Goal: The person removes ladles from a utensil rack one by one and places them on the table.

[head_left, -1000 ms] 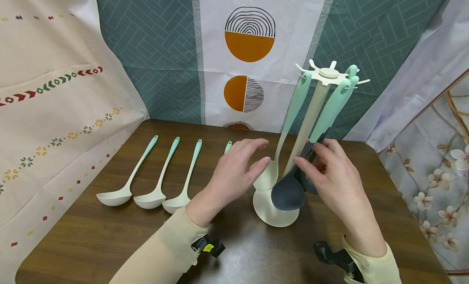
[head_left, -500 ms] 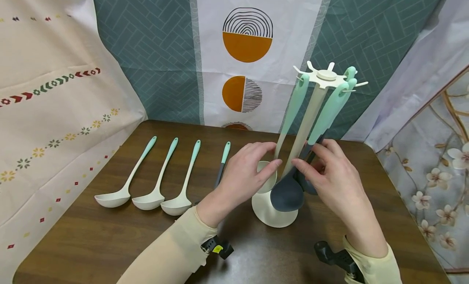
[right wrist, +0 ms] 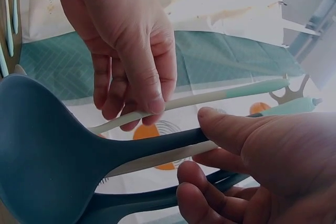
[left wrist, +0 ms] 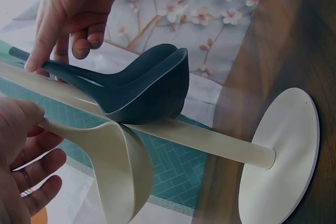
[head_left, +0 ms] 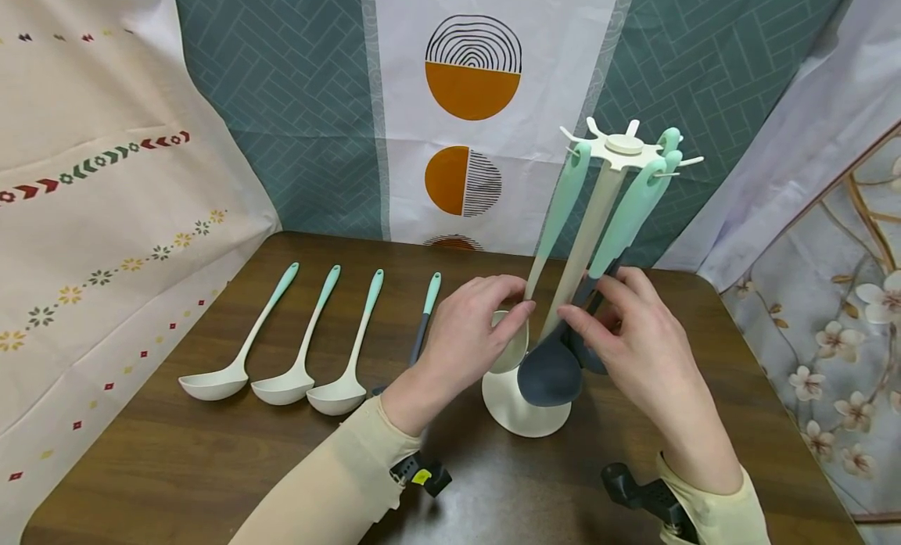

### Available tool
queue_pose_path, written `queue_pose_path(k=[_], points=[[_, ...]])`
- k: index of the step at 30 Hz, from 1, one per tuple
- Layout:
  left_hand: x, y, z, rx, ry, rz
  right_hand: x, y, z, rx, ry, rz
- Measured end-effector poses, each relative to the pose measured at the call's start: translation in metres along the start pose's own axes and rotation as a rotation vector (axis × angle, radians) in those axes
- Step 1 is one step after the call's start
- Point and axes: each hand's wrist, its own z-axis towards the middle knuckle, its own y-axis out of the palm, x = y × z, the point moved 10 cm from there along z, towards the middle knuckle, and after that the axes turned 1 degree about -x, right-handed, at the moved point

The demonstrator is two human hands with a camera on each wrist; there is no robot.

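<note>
Mint-handled ladles hang from the white rotating-style stand (head_left: 526, 414). On its left side is a white ladle (head_left: 561, 205), whose lower handle my left hand (head_left: 468, 330) pinches between thumb and forefinger. In the left wrist view the white bowl (left wrist: 137, 169) hangs beside the pole (left wrist: 210, 147). My right hand (head_left: 637, 338) pinches a dark blue-grey ladle (head_left: 550, 375) at its handle, thumb on the near side. Other dark ladles hang close behind it, partly hidden; their handles (right wrist: 142, 199) pass near the right fingers in the right wrist view.
Left of the stand, three white ladles (head_left: 340, 394) with mint handles lie in a row on the brown table (head_left: 211, 467). Beside them lies a dark ladle (head_left: 422, 326), its bowl mostly hidden by my left arm. Patterned cloths (head_left: 303, 115) hang behind and at both sides.
My left hand has moved right to the hanging white ladle and now pinches its handle. The right hand keeps its grip on the dark ladle. The view has shifted slightly.
</note>
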Motion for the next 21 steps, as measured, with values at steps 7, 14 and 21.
queue_pose_path(k=[7, 14, 21], points=[[0.002, -0.002, 0.000, 0.011, 0.018, 0.023, -0.001, 0.000, 0.001, 0.011, -0.004, 0.002], [0.004, -0.005, -0.001, 0.025, 0.033, 0.034, -0.002, 0.000, 0.001, 0.025, -0.009, 0.005], [0.009, -0.017, -0.003, 0.079, 0.057, 0.046, 0.000, 0.000, 0.002, 0.028, 0.000, 0.006]])
